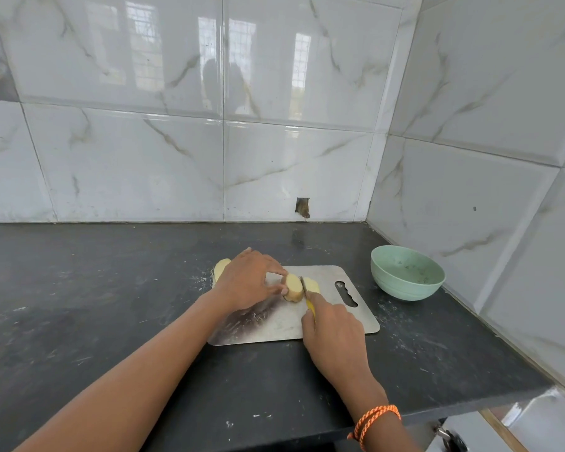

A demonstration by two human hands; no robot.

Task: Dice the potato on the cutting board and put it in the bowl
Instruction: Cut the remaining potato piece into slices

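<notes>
Potato sits mid cutting board, peeled, already part-sliced: one piece under your fingers, a cut-off piece just right of the blade, another potato chunk at the board's far-left edge, half hidden behind your hand. You're in the slicing step, dicing looks barely started, nothing visible in the bowl as far as I can tell. Your left hand pinches the potato piece, thumb near side and fingers over the far side, fingertips close to the cut line. Your right hand grips the yellow-handled knife, blade down between the two pieces, touching both. Next move, by my read: finish this cut, then turn slices flat and cross-cut; keep left fingertips curled back from the blade. Bowl stands on the dark counter right of the board, apart from it, near the tiled corner wall. Orange thread band on your right wrist
</notes>
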